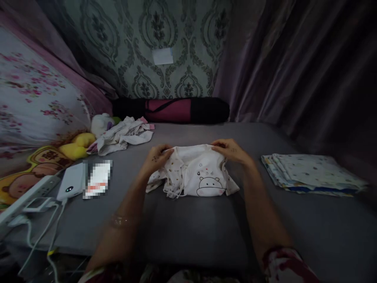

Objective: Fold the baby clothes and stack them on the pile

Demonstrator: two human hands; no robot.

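The left fingers (167,151) and right fingers (219,149) are narrowly pinching the white garment (194,169) at ten and two o'clock (tips partly hidden).

Shirt (203,175) was white with 1 black-outlined animal face, pink cheeks and small brown specks. Sheet (194,228) was plain grey. Wallpaper (188,23) had dark scrolls on grey-green. Bag (171,110) was magenta between 2 black ends. Curtain (259,70) was dull purple. Folded cloth (312,171) was white, small prints, blue layer low down.
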